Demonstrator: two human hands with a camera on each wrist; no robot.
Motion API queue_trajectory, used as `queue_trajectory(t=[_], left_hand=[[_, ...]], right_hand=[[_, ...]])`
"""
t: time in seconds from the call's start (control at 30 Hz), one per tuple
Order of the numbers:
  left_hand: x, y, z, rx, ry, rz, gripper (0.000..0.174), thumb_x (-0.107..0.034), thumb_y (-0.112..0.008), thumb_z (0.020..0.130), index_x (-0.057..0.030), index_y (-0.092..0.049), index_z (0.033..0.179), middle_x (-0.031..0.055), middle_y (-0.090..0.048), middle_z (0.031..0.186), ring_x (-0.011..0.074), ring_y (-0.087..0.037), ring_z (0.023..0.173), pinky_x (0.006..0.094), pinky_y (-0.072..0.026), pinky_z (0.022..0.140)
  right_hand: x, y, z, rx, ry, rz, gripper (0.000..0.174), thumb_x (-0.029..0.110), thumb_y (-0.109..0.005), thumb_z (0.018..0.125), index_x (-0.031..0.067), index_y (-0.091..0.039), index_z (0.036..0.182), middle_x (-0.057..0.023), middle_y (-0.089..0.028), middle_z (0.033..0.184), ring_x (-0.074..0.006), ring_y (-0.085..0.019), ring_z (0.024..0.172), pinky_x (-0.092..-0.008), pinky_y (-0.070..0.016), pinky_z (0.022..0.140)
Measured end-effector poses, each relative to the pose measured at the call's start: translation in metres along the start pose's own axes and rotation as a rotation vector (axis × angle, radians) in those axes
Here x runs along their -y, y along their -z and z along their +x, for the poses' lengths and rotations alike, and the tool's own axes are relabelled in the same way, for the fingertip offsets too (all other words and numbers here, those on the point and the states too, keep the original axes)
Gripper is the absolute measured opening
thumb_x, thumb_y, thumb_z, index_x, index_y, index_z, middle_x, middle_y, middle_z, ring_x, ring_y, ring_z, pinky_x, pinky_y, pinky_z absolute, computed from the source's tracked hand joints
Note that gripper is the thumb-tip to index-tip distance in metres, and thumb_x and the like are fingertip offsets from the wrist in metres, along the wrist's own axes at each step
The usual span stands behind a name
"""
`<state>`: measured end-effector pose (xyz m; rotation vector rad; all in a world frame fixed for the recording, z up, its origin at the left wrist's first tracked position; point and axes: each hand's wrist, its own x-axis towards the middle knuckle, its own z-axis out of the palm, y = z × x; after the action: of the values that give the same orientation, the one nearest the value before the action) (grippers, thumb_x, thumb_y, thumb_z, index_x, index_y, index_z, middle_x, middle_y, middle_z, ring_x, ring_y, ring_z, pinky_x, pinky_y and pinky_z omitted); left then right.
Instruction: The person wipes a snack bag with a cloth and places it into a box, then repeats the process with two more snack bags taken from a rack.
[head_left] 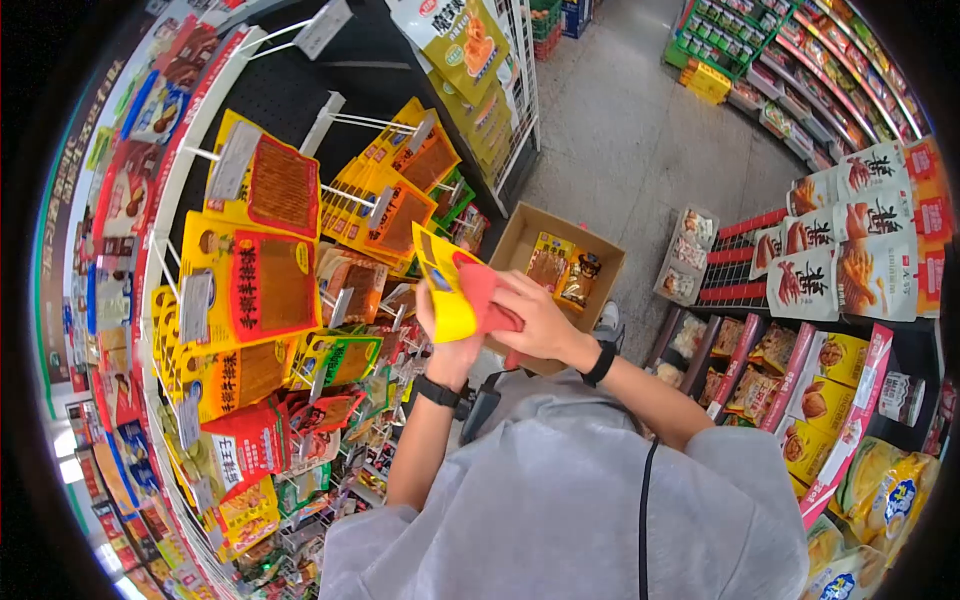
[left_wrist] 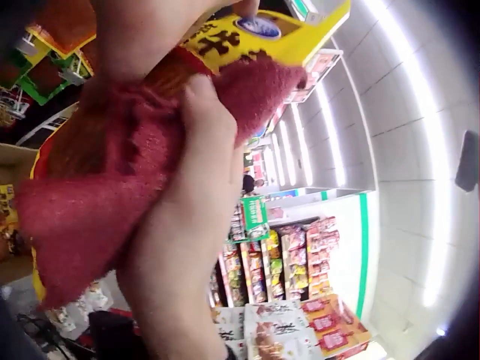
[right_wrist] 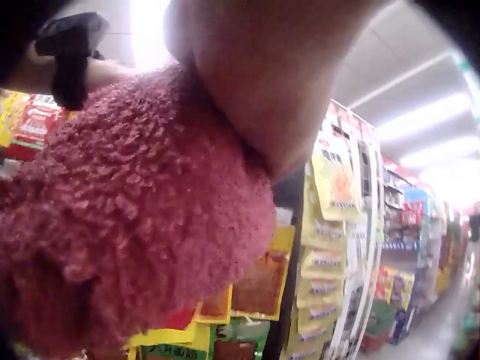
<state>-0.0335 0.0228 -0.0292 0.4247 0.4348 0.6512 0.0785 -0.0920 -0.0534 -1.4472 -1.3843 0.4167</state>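
In the head view, my left hand (head_left: 453, 357) holds up a yellow snack packet (head_left: 455, 322) in front of my chest. My right hand (head_left: 540, 318) grips a pinkish-red cloth (head_left: 482, 287) and holds it against the packet's face. The left wrist view shows the right thumb pressed along the bunched cloth (left_wrist: 146, 142), with the packet's yellow printed end (left_wrist: 289, 37) sticking out past it. Fluffy cloth (right_wrist: 142, 202) fills much of the right wrist view and hides the fingers there. Most of the packet's front is covered.
An open cardboard box (head_left: 612, 252) with a few snack packets inside stands on the floor beyond my hands. Yellow packets (head_left: 250, 285) hang from hooks on the left rack. To the right is a shelf with white pouches (head_left: 805, 280). A grey floor aisle (head_left: 610, 130) runs ahead.
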Motion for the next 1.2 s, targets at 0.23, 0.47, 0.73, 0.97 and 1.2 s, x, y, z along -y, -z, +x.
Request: queue_trajectory(t=[0.23,0.47,0.73,0.97,1.2], left_hand=[[0.041,0.12,0.009,-0.061,0.577,0.946,0.058,-0.021,-0.069,0.094,-0.0034,-0.046,0.144,0.0086,-0.056,0.138,0.0145,-0.053,0.126,0.0346,-0.042,0.105],[0.145,0.299,0.031,0.026,1.024,0.9,0.044,-0.015,-0.067,0.096,0.0001,-0.055,0.135,0.0053,-0.065,0.125,0.0136,-0.06,0.113,0.0313,-0.0477,0.099],[0.313,0.507,0.148,-0.219,0.687,0.91,0.045,0.006,-0.053,0.091,0.0004,-0.05,0.136,0.0115,-0.065,0.124,0.0211,-0.061,0.115,0.0349,-0.0467,0.1],[0.398,0.651,0.319,-0.066,0.528,1.387,0.05,0.009,-0.046,0.087,-0.0019,-0.052,0.135,0.0128,-0.066,0.124,0.0212,-0.06,0.116,0.0324,-0.046,0.099],[0.465,0.672,0.356,-0.139,0.492,1.59,0.061,0.005,-0.058,0.082,-0.0079,-0.045,0.14,0.0198,-0.061,0.122,0.0365,-0.058,0.119,0.0411,-0.0437,0.106]], right_hand=[[-0.11,-0.04,-0.093,-0.7,-0.953,1.035,0.03,0.02,-0.06,0.102,0.0003,-0.061,0.125,-0.0022,-0.068,0.109,-0.0103,-0.064,0.094,-0.0268,-0.0525,0.083],[-0.243,-0.091,-0.278,-0.335,-1.474,0.701,0.033,0.022,-0.06,0.101,0.0025,-0.059,0.127,-0.0008,-0.067,0.109,-0.011,-0.063,0.097,-0.0269,-0.0519,0.085],[-0.285,-0.019,-0.319,-0.538,-1.918,1.108,0.04,0.018,-0.062,0.098,0.0041,-0.055,0.134,-0.0022,-0.066,0.12,-0.0133,-0.064,0.104,-0.0286,-0.0521,0.09],[-0.317,-0.035,-0.329,-0.291,-2.01,0.784,0.035,0.017,-0.061,0.1,0.0017,-0.057,0.131,-0.0015,-0.066,0.113,-0.01,-0.058,0.104,-0.0287,-0.0475,0.092],[-0.344,0.015,-0.252,-0.208,-2.006,0.681,0.031,0.01,-0.061,0.098,-0.0002,-0.057,0.127,-0.0025,-0.064,0.114,-0.0114,-0.058,0.106,-0.029,-0.0459,0.095]])
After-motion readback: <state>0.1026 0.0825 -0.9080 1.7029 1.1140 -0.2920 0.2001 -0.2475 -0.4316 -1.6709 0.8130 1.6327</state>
